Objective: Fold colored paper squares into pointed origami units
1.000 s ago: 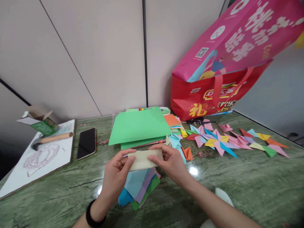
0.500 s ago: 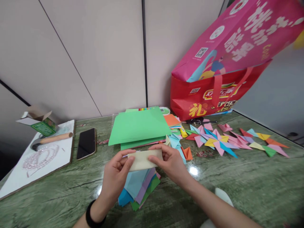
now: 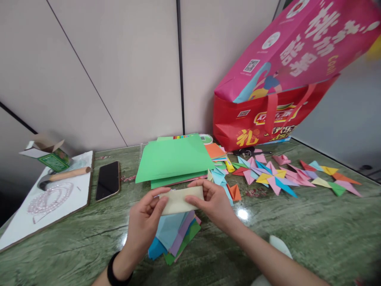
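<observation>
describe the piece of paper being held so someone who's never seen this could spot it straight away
Start at the large green sheet in front of the wall. Just nearer the camera, the left hand and right hand hold the cream paper between them. It is a plain pale oblong, unlike the blue, purple and green pile showing just below it in view.

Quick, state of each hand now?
Left hand: closed, pinching left end of pale cream rectangular paper.
Right hand: closed, pinching the same paper's right end.
</observation>
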`<move>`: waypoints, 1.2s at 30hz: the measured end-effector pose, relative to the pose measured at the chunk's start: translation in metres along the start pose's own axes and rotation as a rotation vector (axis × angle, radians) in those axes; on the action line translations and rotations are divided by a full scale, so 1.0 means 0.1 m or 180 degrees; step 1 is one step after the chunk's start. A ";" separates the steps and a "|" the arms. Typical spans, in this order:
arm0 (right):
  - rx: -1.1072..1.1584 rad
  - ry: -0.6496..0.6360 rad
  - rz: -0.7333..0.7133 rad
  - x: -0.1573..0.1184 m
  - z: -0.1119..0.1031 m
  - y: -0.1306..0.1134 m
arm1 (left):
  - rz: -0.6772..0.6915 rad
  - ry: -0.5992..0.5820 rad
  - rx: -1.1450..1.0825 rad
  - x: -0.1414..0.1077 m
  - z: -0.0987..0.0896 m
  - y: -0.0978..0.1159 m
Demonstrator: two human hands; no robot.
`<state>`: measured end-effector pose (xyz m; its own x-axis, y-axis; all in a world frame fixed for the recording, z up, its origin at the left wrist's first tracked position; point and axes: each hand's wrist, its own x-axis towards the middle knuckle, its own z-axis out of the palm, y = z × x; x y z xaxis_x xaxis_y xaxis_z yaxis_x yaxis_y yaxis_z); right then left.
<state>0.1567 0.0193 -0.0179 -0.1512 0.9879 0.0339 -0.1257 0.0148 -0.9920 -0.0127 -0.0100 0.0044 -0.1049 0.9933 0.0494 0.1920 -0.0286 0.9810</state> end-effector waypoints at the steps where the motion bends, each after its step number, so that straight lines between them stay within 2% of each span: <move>1: 0.0030 -0.0010 0.0017 0.00 0.00 -0.01 | 0.0040 0.0023 0.0046 0.00 0.00 0.00; 11: 0.0137 -0.0043 0.0132 0.02 -0.02 -0.04 | 0.0373 0.0137 0.0248 -0.03 0.01 0.01; 19: 0.0374 0.0073 0.0204 0.06 -0.05 -0.04 | 0.0489 0.0226 0.0379 -0.01 0.00 0.01; 30: 0.0533 0.0064 0.0240 0.08 -0.07 -0.03 | 0.0521 0.0243 0.0369 -0.01 0.01 0.01; 36: 0.0560 0.0034 0.0269 0.08 -0.07 -0.03 | 0.0675 0.0250 0.0478 0.00 -0.01 -0.01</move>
<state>0.1630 0.0287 -0.0156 -0.1582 0.9861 -0.0509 -0.2826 -0.0946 -0.9546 -0.0137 -0.0097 0.0039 -0.1212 0.9549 0.2711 0.3598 -0.2122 0.9086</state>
